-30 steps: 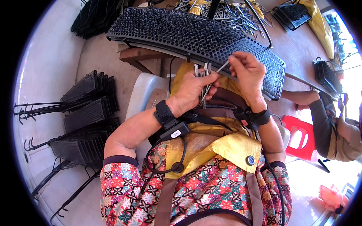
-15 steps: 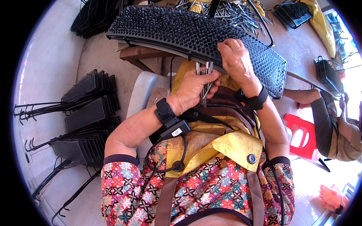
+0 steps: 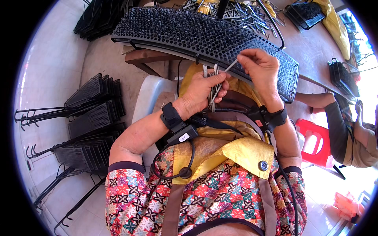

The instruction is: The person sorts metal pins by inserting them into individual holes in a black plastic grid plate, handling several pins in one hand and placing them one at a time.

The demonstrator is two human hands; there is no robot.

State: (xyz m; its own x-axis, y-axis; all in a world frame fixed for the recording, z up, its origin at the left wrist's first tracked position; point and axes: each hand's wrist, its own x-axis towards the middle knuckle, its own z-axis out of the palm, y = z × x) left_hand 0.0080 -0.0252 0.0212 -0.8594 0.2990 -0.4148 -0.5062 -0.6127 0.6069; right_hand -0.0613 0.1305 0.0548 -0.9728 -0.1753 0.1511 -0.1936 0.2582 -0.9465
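My left hand (image 3: 201,87) is closed around a bunch of slim grey metal strips (image 3: 214,94), their holed ends poking up past the thumb. Between thumb and fingertips, my right hand (image 3: 263,70) pinches one slim metal strip (image 3: 230,67), which slants from the bunch up to the right. Just beyond both hands lies a long black perforated rack (image 3: 289,76), tilted, its near edge close to my fingers. Dark upright pieces (image 3: 165,27) fill many holes on its left and far side; bare holes show along the near edge and right end.
Behind the rack, a heap of loose metal strips (image 3: 254,19) covers part of the table (image 3: 315,45). Stacked black racks (image 3: 89,116) with long hooked rods stand at the left. At the right are a red stool (image 3: 313,137), another person's arm (image 3: 360,137) and a black wire basket (image 3: 343,78).
My right hand has drawn back from the rack, to the right and nearer, and a single metal strip now shows in its fingers. My left hand stays almost in place with the bunch.
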